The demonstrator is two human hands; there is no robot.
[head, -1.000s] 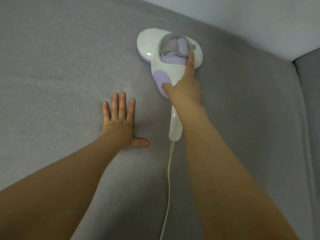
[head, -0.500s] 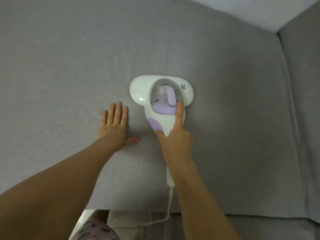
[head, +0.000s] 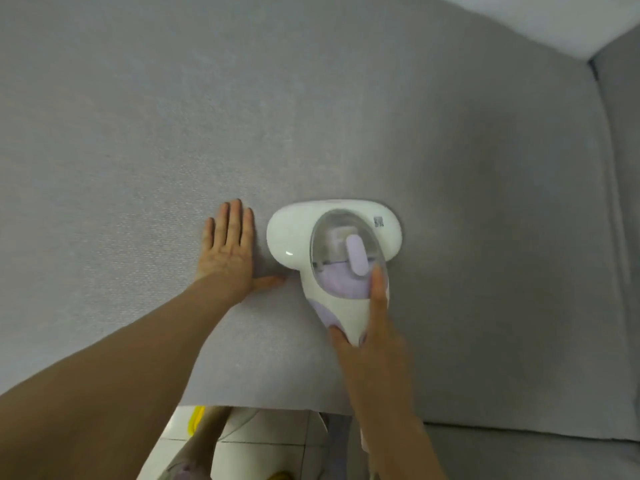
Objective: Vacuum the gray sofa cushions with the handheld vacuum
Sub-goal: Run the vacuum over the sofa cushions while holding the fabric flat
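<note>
Right hand point(head: 375, 344) grips vacuum point(head: 337, 244); left hand point(head: 228, 251) flat on cushion point(head: 138, 133)

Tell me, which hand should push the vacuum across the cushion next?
The right. The right hand grips the vacuum by its handle, forefinger laid along the top. The left hand lies flat on the cushion beside it, holding nothing; it looks better suited to steadying the fabric.

A pale, plain wall point(head: 554, 15) shows in the top right corner, above the gray sofa point(head: 138, 116) that fills most of the view. Below the sofa's front edge lies a white tiled floor point(head: 263, 445) (grout lines visible), where a yellow object point(head: 195, 417) shows. The light is soft and even.
</note>
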